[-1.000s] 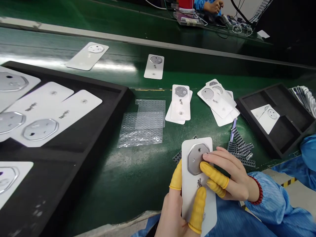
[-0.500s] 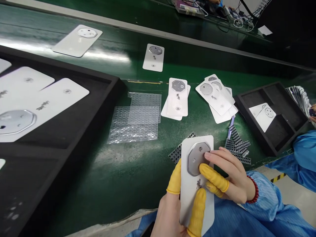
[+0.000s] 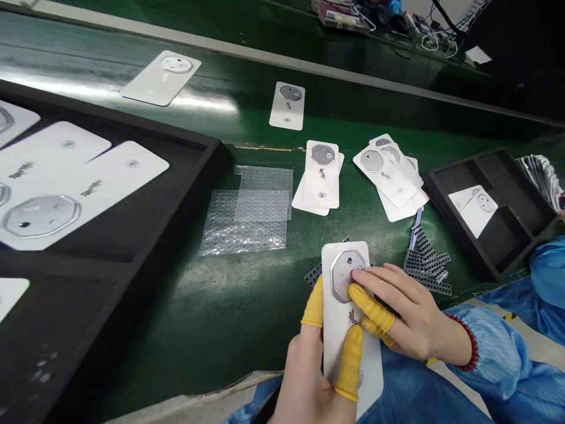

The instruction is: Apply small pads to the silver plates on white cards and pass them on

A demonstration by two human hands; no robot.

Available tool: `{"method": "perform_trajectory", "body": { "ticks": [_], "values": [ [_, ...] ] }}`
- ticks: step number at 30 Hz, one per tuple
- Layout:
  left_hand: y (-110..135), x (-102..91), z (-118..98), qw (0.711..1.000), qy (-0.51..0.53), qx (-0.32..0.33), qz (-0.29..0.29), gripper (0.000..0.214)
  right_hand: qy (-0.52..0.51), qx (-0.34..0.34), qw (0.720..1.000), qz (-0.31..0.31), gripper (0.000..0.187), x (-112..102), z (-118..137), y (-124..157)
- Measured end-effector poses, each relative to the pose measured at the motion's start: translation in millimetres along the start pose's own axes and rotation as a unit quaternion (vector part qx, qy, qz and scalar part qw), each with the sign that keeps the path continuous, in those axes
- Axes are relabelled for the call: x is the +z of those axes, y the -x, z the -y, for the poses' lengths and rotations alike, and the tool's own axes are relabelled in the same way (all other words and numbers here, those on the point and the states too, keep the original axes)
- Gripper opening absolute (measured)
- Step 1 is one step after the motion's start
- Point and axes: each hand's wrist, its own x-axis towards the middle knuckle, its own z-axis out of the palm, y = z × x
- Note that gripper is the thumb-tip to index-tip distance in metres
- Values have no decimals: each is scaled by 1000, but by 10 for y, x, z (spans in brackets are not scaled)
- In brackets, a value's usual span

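Observation:
A white phone back cover with a silver octagonal camera plate and dark script is tilted upright before me. My left hand is closed around its lower part, with a yellow finger cot on the thumb across the front and another on a finger along the left edge. From the right, my right hand bends its fingers onto the camera plate and the cover's right edge. Two of its fingers wear yellow cots. Whether something small sits under those fingertips is hidden. Black dotted strips lie partly hidden behind the cover.
A black tray with white covers fills the left. Clear bubble-wrap sheets, stacked covers, fanned covers and black strips lie on the green table. A smaller black tray stands right, near another person's blue sleeve.
The view has shifted slightly, so the table items appear a little further right. The held cover has turned a bit, its top now further left. Both hands keep their contact with it.

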Motion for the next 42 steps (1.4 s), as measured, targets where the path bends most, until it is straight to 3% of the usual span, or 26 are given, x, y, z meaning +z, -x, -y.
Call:
{"method": "perform_trajectory", "body": {
  "ticks": [6,8,11,13,14,17,21,24,30,33,36,38,42],
  "values": [
    [-25,102,-64,997,67,-23,18,70,-222,57,973,-15,37,113,-116,-43],
    [-74,72,-101,997,75,-17,-4,73,-264,101,959,-23,41,146,-150,-32],
    [-191,-153,-92,992,10,64,-109,84,-185,188,964,-41,43,312,-192,73],
    [-293,-379,-51,979,-83,98,-156,71,-89,214,972,-19,37,466,-224,172],
    [-350,-483,-31,974,-139,90,-153,60,-59,214,975,3,32,530,-241,216],
    [-527,-623,-9,958,-265,64,-92,56,-54,182,982,21,17,595,-294,274],
    [-747,-403,-50,945,-320,61,11,62,-93,115,989,17,22,499,-346,215],
    [-874,-248,-63,942,-330,52,24,57,-77,90,992,34,19,504,-356,194],
    [-919,-310,-62,950,-306,58,22,52,-64,55,996,-29,25,441,-326,228],
    [-871,-293,-92,974,-210,21,81,47,-79,61,994,-42,25,240,-303,169],
    [-827,-215,-98,985,-79,-29,151,42,-97,2,995,-24,22,81,-304,65],
    [-805,-165,-82,987,-52,-31,151,38,-138,-17,990,-20,21,54,-313,-3],
    [-775,-105,-26,991,-28,-21,131,32,-230,73,968,-62,18,163,-289,-90]
  ]
}}
